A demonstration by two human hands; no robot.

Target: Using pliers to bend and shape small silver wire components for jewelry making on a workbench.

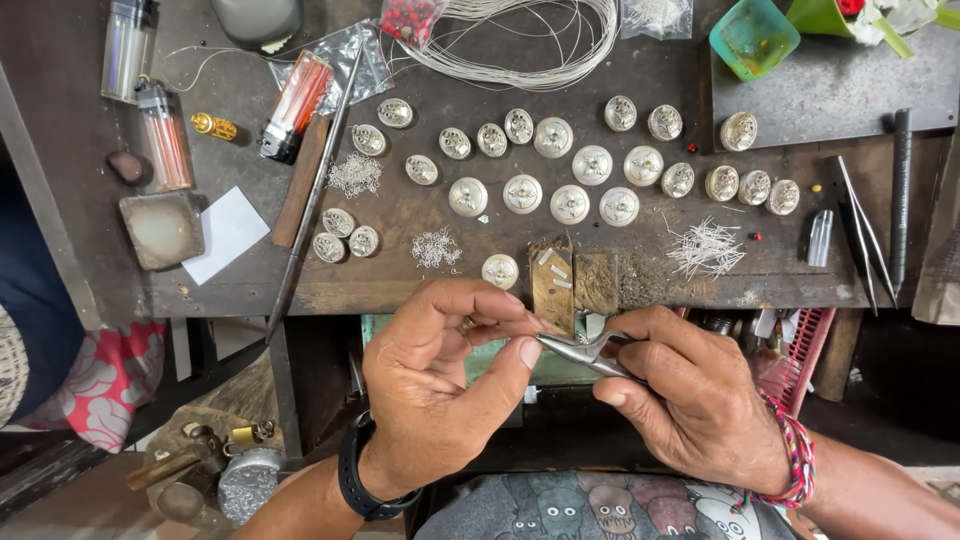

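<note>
at the lower centre of the frame our right hand (690, 400) gripped small metal pliers (585, 352), and our left hand (440, 385) pinched a tiny piece at their tip — too small to make out. the pliers' long axis ran nearly level, nose pointing left toward the left thumb. we judged the piece could slip from the pinch if the pliers twisted too hard, and drop below the wooden bench (400, 215) — hard to find there. silver round ornaments (553, 137) lay in rows above.
</note>
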